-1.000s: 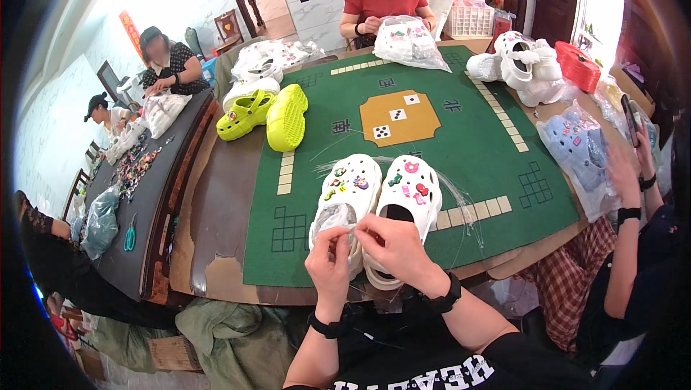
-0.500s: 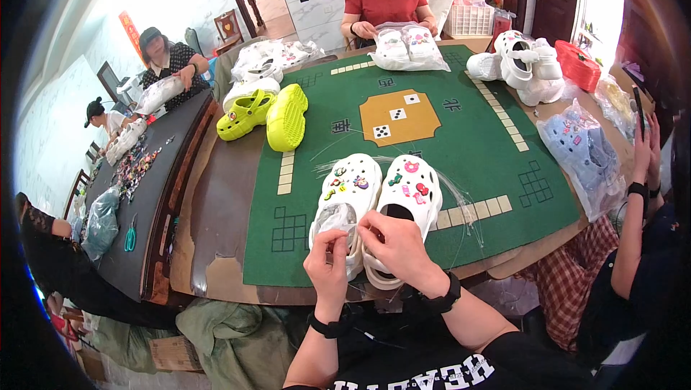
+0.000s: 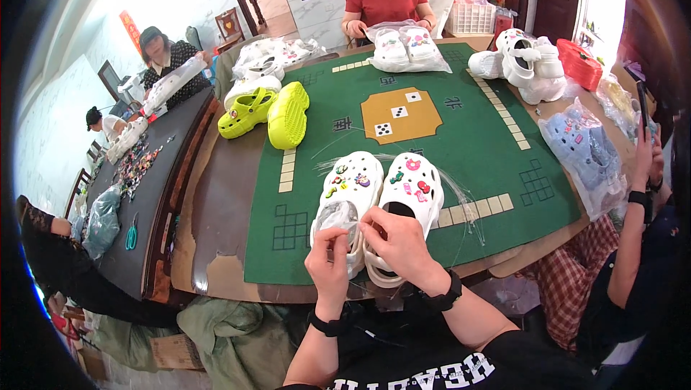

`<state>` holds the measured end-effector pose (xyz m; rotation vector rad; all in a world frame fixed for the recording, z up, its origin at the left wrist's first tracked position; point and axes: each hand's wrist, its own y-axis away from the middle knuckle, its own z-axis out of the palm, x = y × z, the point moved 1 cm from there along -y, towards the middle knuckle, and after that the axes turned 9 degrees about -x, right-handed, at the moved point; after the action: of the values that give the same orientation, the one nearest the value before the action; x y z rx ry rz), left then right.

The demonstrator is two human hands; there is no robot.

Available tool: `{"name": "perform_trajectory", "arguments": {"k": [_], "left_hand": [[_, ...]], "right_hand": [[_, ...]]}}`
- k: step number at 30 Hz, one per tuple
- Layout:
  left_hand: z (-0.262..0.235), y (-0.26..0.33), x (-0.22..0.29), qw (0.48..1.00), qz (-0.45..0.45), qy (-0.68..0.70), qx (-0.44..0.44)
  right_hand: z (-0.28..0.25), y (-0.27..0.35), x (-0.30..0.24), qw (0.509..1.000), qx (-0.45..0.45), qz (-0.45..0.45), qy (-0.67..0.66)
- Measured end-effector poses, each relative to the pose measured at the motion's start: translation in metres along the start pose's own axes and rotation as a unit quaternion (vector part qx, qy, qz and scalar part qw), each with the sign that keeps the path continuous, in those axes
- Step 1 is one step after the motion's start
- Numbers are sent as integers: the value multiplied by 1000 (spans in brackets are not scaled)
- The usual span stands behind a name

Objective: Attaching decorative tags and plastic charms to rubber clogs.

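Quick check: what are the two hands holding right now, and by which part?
Both hands meet at the heel ends of the white clogs. Their fingers pinch something small there; what it is cannot be told.

Brown table (image 3: 216, 203) topped with a green game mat (image 3: 461, 138); white clogs (image 3: 381, 195), lime clogs (image 3: 266, 113), bagged white clogs (image 3: 404, 48) sitting right on it.
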<state>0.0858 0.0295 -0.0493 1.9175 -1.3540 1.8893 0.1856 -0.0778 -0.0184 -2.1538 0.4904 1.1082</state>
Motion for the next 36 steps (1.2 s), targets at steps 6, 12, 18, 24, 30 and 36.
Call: {"name": "perform_trajectory", "arguments": {"k": [6,12,18,24,30,36], "left_hand": [[4,-4,2,996,14,-86,-6],[4,-3,5,998,14,-67,-12],[2,-3,3,999,15,-39,-11],[6,-7,0,992,46,-118,-3],[1,2,0,1000,-3,-2,6],[3,-3,2,996,22,-92,-5]], "right_hand": [[-1,3,-9,990,-80,-115,-4],[0,2,-3,1000,-3,-1,10],[-2,1,-4,1000,-9,-5,0],[-1,2,-9,980,-92,-176,3],[-3,0,-5,999,-16,46,14],[-2,2,-6,996,-81,-44,6]]}}
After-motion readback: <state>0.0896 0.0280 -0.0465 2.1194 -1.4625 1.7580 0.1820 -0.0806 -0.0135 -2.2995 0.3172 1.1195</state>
